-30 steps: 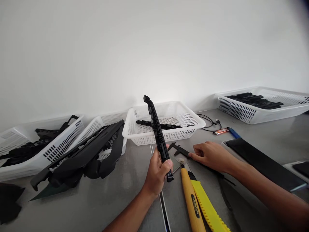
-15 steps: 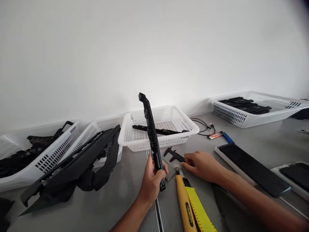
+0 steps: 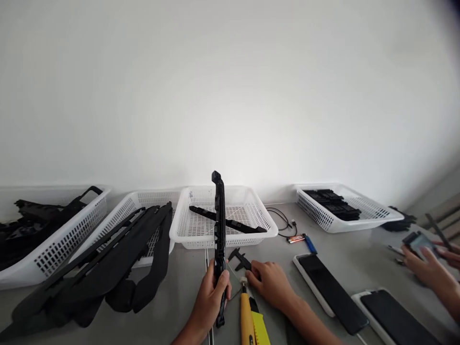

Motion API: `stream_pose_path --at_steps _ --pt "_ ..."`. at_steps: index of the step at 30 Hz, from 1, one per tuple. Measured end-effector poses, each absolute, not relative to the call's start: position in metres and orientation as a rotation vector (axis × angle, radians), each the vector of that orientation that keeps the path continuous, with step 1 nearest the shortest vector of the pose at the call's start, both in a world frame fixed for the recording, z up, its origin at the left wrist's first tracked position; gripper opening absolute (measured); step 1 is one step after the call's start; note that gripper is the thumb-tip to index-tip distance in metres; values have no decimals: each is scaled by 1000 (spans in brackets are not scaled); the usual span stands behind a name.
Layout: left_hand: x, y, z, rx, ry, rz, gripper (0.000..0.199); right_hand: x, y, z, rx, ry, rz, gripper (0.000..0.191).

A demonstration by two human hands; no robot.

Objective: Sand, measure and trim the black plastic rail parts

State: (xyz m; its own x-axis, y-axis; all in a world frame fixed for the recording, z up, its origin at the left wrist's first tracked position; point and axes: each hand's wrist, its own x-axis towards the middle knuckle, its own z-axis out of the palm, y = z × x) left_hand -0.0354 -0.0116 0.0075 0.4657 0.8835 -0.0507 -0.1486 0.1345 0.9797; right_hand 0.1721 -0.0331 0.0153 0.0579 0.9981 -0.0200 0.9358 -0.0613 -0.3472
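My left hand (image 3: 212, 293) is closed around the lower part of a long black plastic strip (image 3: 220, 225), held upright in front of the middle white basket (image 3: 224, 242). A similar black strip (image 3: 230, 222) lies across that basket. On the grey table, my right hand (image 3: 270, 282) has its fingers closed on the end of a dark caliper (image 3: 240, 259), whose jaws point left. Between my hands lie a yellow-handled tool (image 3: 247, 316) and a bright yellow cutter (image 3: 260, 328), both cut off by the lower edge.
Black parts fill the left basket (image 3: 53, 254) and overhang the one beside it (image 3: 125, 201). Further right are another basket (image 3: 323, 218), a cable (image 3: 283, 218), a blue-and-red item (image 3: 309, 243) and two dark phone-like devices (image 3: 332, 290). Another person's hands (image 3: 427, 270) hold something at far right.
The view has shifted right and tilted upward, bringing the other person's hands into sight. The strip in my left hand stands more upright. My right hand remains at the caliper.
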Motion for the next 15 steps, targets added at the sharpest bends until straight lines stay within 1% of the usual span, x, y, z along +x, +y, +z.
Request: stream_pose_path --at_steps 2,6,8,11,15 --pt "-34 -10 8 1225 770 892 53 168 -37 22 -2127 -1950 370 26" --pt "-33 -7 7 1277 750 954 50 167 -81 28 -2046 -1927 397 12" --pt "-33 -5 5 1289 754 979 50 170 -114 18 -1980 -1826 286 20" --pt "-32 -3 0 1318 789 1003 56 176 -157 -12 -2014 -1702 151 29" --pt "-32 -2 -4 1342 864 1090 65 174 -176 -42 -2022 -1634 82 39"
